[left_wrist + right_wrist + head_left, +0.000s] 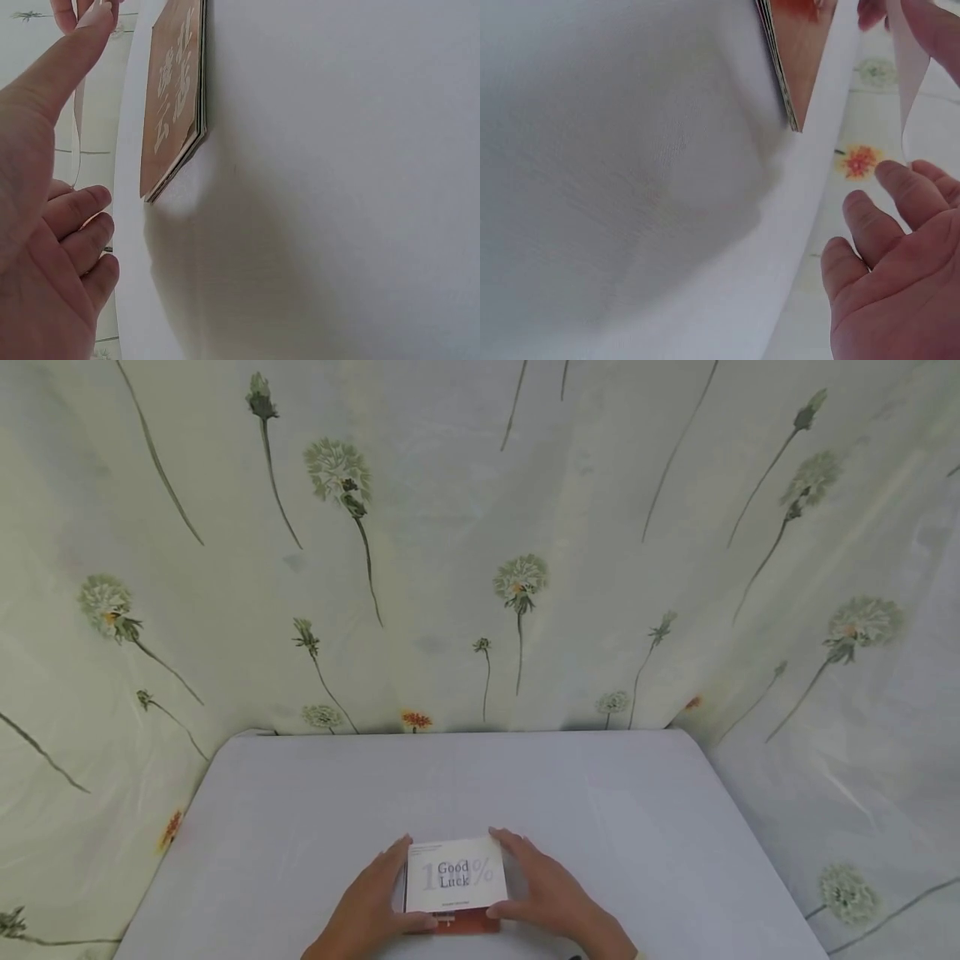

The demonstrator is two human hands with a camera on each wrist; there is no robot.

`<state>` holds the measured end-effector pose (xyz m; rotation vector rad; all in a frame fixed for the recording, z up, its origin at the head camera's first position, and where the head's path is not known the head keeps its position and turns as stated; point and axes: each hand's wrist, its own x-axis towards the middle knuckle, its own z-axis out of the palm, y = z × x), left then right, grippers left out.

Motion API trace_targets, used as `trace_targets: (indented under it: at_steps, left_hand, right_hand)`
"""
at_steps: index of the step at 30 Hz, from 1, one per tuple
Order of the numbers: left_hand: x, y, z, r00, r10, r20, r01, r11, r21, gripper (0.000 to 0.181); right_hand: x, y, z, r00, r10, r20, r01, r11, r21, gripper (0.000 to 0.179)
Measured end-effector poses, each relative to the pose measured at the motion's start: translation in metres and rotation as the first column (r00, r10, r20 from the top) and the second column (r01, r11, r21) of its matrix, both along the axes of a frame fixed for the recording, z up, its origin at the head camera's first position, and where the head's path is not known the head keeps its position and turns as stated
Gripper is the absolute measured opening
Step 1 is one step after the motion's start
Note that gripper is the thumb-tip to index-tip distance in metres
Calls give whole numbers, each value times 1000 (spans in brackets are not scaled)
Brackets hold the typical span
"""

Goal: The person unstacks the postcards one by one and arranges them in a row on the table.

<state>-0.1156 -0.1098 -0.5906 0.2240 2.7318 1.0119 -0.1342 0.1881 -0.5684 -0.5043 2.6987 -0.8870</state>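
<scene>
A white card (456, 897) printed "Good Luck" over a pale "100%" is held by both hands above the table. My left hand (366, 900) grips its left edge, thumb at the near corner and fingers along the side. On the opposite edge my right hand (553, 890) pinches it the same way. Below lies a reddish-brown stack of cards (476, 925), mostly covered by the white card in the head view. Pale writing marks the stack's top (171, 97) in the left wrist view; its layered edges show in both wrist views, apart from the held card (909, 82).
A white cloth covers the table (465, 785). Behind it and along both sides hangs a pale curtain (442, 568) printed with dandelions. Shadows of the hands fall on the cloth in the wrist views.
</scene>
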Motion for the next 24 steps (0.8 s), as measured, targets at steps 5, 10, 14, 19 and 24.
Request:
trace_targets:
  at_steps: [5, 10, 14, 19, 24]
  left_hand:
    - [-1, 0, 2, 1000, -5, 10, 5, 1000, -2, 123]
    - [-4, -1, 3, 1000, -19, -23, 19, 1000, -4, 122]
    - [-6, -4, 2, 999, -30, -33, 31, 999, 19, 121]
    - [-13, -7, 4, 997, -64, -43, 67, 995, 70, 117]
    - [-20, -7, 9, 996, -77, -42, 80, 995, 56, 116]
  right_hand:
    - [-2, -1, 1, 1000, -8, 5, 8, 1000, 10, 109]
    - [-4, -2, 4, 1000, -10, -4, 10, 1000, 14, 110]
    - [-6, -2, 5, 1000, 2, -21, -1, 1000, 25, 110]
    - [-11, 0, 8, 1000, 7, -30, -5, 999, 39, 109]
    - [-18, 1, 8, 999, 9, -36, -7, 999, 52, 110]
